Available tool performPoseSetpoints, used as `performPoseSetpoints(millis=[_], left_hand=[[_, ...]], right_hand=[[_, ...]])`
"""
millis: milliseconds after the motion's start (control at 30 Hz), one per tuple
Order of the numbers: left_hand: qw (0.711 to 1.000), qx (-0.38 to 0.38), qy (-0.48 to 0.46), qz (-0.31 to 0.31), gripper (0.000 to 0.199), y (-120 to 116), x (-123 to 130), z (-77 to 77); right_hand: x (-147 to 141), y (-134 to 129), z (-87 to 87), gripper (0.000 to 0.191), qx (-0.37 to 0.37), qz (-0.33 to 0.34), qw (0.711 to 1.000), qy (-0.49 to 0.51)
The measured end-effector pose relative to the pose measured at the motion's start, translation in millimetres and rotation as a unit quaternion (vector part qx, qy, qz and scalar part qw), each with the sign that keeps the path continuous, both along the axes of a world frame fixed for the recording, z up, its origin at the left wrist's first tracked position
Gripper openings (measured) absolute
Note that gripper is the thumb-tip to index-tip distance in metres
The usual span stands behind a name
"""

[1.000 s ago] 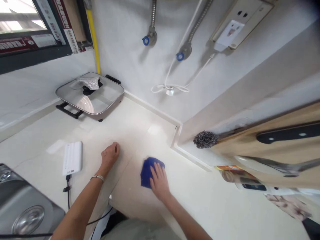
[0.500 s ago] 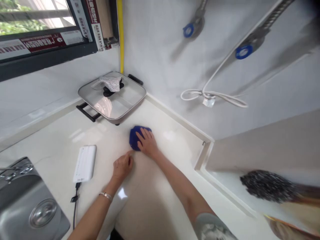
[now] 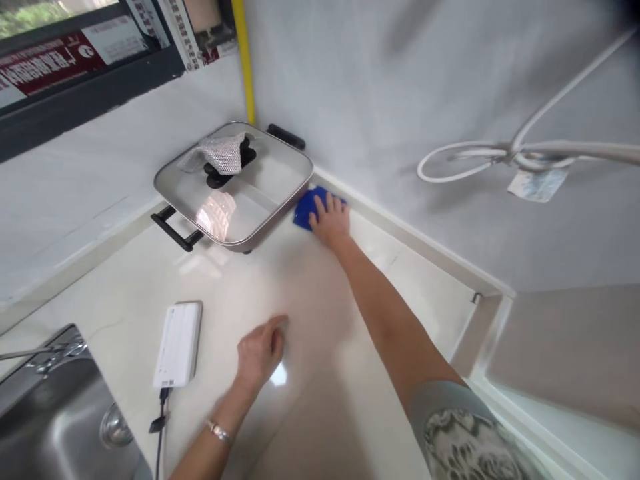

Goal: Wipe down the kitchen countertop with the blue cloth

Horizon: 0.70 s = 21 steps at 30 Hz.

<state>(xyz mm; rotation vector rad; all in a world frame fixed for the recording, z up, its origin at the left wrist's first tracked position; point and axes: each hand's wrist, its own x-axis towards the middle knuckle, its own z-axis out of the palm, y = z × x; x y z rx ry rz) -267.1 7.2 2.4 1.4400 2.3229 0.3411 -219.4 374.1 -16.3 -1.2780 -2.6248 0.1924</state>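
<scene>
The right hand (image 3: 331, 220) lies flat with fingers spread on the blue cloth (image 3: 304, 209) at 12 o'clock, close to the wall. The left hand (image 3: 261, 352), well apart at 7 o'clock, is loosely curled; I can't tell if its fingers touch. The electric pan (image 3: 265, 233) is just beside the cloth, at 10 o'clock. A hard push that way could bump it and make its glass lid (image 3: 257, 193) slide. If the left arm catches the cable (image 3: 159, 443), the white power bank (image 3: 177, 345) at 8 o'clock could get dragged along the worktop (image 3: 425, 287).
</scene>
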Motion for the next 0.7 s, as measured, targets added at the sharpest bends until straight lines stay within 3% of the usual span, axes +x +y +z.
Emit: performPoseSetpoints(millis=[100,200,467,700], left_hand=[[1.0,0.002,-0.001,0.001,0.044,0,-1,1.2],[1.0,0.009,0.005,0.002,0.043,1,-1,2.1],[1.0,0.017,0.02,0.008,0.042,5,0,3.4],[0.999,0.04,0.02,0.017,0.039,5,4,11.5]], right_hand=[[10,9,-0.9,0.07,0.004,0.009,1.0,0.012],[33,1,0.9,0.068,0.007,-0.009,1.0,0.001],[142,-47,9.6,0.063,0.024,-0.085,0.994,-0.061],[213,-96,19.5,0.063,-0.011,-0.221,0.967,-0.128]])
